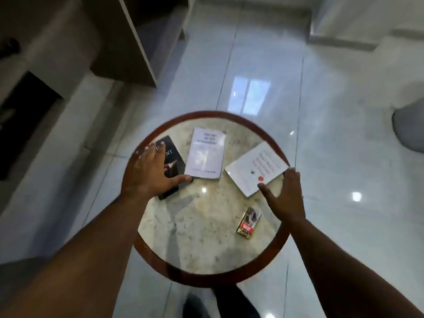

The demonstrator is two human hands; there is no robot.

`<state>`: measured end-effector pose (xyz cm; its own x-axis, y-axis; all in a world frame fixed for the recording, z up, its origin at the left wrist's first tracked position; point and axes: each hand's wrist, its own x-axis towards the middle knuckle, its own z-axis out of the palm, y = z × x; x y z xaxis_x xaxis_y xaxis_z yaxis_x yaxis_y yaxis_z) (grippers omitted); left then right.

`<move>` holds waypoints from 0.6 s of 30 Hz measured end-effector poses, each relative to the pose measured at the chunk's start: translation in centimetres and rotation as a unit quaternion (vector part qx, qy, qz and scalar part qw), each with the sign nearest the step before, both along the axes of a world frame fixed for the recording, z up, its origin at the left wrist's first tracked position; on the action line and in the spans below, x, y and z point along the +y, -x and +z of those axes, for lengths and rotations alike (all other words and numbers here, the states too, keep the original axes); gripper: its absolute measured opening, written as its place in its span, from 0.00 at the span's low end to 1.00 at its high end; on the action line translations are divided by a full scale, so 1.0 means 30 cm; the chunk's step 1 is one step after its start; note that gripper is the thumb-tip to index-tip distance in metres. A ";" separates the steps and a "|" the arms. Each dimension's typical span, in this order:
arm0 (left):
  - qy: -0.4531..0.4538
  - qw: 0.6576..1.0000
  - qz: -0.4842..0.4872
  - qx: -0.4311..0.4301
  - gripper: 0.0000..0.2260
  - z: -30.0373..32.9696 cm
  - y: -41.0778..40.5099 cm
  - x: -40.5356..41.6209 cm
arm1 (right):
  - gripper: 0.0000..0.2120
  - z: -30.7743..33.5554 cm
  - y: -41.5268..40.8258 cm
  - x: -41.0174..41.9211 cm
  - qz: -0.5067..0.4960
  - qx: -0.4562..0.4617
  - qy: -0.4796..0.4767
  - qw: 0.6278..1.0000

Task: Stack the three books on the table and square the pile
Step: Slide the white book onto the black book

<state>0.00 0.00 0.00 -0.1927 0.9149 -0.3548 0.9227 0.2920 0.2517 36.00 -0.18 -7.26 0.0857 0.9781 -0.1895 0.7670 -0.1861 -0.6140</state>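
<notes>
Three books lie apart on a round marble table (202, 230). A black book (174, 154) is at the left, and my left hand (151, 173) is spread over it, fingers apart, covering its near half. A pale lavender book (205, 153) lies in the middle, upright toward me, touching nothing but the black book's edge. A white book with red lettering and a red dot (255, 168) lies at the right, turned at an angle. My right hand (283, 196) is open at its near right corner, thumb and fingers on either side of that corner.
A small gold and red packet (249, 222) lies on the table near the right front. The table has a dark wooden rim (206, 280). Glossy white floor tiles surround it; a cabinet stands at the far left and a grey seat at the far right.
</notes>
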 end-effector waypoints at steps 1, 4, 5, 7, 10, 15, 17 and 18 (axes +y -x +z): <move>0.018 1.000 -0.006 0.001 0.60 -0.064 -0.005 0.005 | 0.45 -0.056 -0.008 -0.017 -0.007 0.016 -0.005 1.000; 0.049 0.998 -0.035 0.015 0.60 -0.287 0.011 -0.004 | 0.44 -0.239 -0.030 -0.083 -0.018 -0.036 0.029 0.999; 0.052 0.997 -0.047 0.020 0.60 -0.341 0.013 -0.014 | 0.45 -0.283 -0.037 -0.110 -0.023 -0.063 0.045 0.997; 0.052 0.996 -0.066 0.025 0.60 -0.413 0.018 -0.021 | 0.43 -0.338 -0.044 -0.135 -0.013 -0.111 0.045 0.993; 0.015 0.994 -0.089 0.062 0.59 -0.519 0.029 -0.048 | 0.38 -0.399 -0.031 -0.149 -0.011 -0.170 0.023 0.985; -0.055 0.989 -0.115 0.080 0.46 -0.601 0.066 -0.072 | 0.37 -0.429 -0.018 -0.164 -0.012 -0.229 0.010 0.973; -0.052 0.986 -0.136 0.075 0.43 -0.596 0.098 -0.077 | 0.36 -0.434 -0.018 -0.165 -0.008 -0.234 0.017 0.972; -0.044 0.984 -0.155 0.079 0.42 -0.593 0.125 -0.088 | 0.36 -0.434 -0.016 -0.172 -0.007 -0.235 0.015 0.972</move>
